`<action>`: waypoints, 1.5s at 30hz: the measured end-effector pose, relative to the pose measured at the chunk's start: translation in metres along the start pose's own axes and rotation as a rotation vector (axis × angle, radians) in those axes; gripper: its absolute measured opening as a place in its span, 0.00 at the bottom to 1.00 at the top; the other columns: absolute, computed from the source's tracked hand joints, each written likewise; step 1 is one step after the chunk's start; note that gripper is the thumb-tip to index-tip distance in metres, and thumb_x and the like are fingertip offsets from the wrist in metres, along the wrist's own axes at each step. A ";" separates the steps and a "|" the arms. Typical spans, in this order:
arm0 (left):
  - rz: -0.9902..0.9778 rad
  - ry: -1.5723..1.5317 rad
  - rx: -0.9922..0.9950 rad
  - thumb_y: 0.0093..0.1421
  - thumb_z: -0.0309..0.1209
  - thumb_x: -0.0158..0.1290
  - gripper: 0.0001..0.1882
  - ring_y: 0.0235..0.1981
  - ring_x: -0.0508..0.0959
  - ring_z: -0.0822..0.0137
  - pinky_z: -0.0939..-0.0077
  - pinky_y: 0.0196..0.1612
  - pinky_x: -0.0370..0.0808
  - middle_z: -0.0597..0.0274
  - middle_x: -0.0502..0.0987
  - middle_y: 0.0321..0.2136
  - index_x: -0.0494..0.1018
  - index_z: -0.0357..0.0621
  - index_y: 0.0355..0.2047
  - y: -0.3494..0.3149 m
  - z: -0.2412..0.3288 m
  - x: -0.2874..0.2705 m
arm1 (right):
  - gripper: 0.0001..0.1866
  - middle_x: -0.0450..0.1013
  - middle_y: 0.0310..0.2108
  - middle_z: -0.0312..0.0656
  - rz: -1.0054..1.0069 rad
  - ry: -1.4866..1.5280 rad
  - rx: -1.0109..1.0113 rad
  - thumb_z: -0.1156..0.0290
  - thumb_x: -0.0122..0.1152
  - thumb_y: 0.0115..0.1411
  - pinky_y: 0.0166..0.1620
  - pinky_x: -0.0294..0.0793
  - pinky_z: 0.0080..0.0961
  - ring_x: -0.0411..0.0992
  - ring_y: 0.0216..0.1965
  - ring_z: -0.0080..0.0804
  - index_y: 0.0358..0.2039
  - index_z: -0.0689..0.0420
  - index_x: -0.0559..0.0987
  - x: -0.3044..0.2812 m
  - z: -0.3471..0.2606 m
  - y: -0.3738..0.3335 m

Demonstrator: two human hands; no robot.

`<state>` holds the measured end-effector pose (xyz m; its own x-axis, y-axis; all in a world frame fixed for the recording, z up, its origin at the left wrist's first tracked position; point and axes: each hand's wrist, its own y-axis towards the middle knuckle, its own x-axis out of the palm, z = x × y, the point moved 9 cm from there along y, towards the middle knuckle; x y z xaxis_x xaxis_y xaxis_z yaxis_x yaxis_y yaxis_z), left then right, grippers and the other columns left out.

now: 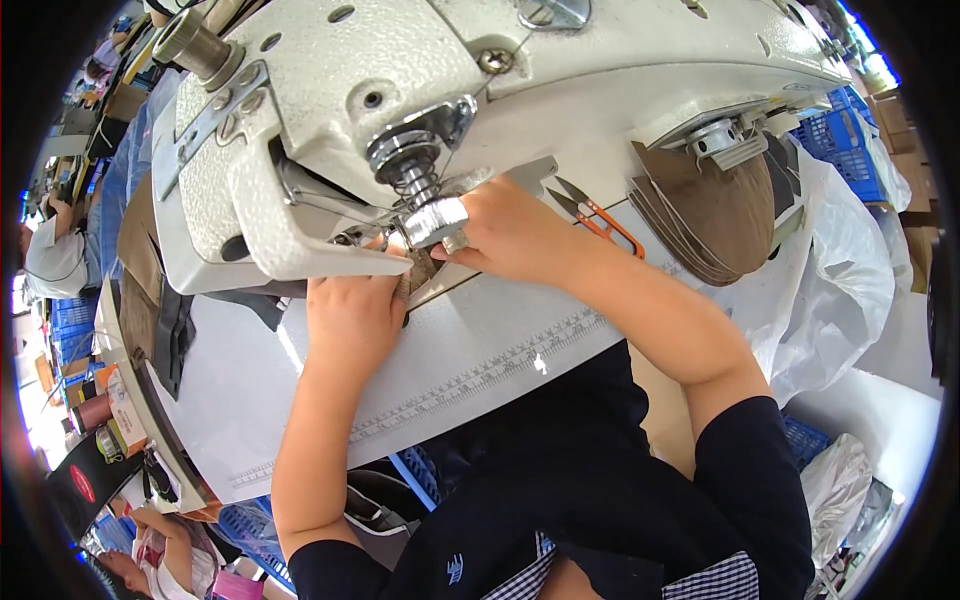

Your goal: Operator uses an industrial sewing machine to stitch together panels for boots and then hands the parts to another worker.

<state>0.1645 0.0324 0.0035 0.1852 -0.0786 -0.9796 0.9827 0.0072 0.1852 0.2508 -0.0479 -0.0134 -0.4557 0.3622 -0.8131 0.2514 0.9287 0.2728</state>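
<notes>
A white industrial sewing machine (400, 80) fills the top of the view. Under its needle area lies a small brown piece of material (424, 268), mostly covered by the machine head and my fingers. My left hand (355, 315) is at the left of the needle; its fingertips go behind the machine's guard and its visible fingers close in on the piece. From the right, my right hand (510, 232) bends its fingers onto the same piece, thumb low beside the presser area. Orange-handled thread snips (605, 220) lie on the table, right of that hand.
A stack of brown rounded pieces (715, 215) sits at the right under the machine arm. A printed ruler (480, 375) runs along the white table's front edge. Dark and brown scraps (170, 320) lie left. Plastic bags (830, 270) hang at right; other people sit at far left.
</notes>
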 end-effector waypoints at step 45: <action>0.054 -0.037 0.068 0.48 0.26 0.56 0.15 0.52 0.71 0.58 0.58 0.53 0.63 0.63 0.74 0.44 0.77 0.45 0.40 -0.005 0.016 -0.009 | 0.07 0.73 0.40 0.33 0.168 -0.220 -0.142 0.72 0.56 0.52 0.58 0.63 0.35 0.69 0.48 0.32 0.32 0.53 0.79 -0.013 -0.019 -0.014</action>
<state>0.1574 0.0171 0.0125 0.2359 -0.1168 -0.9647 0.9683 -0.0553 0.2435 0.2369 -0.0641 0.0033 -0.2176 0.5001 -0.8382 0.1792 0.8646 0.4694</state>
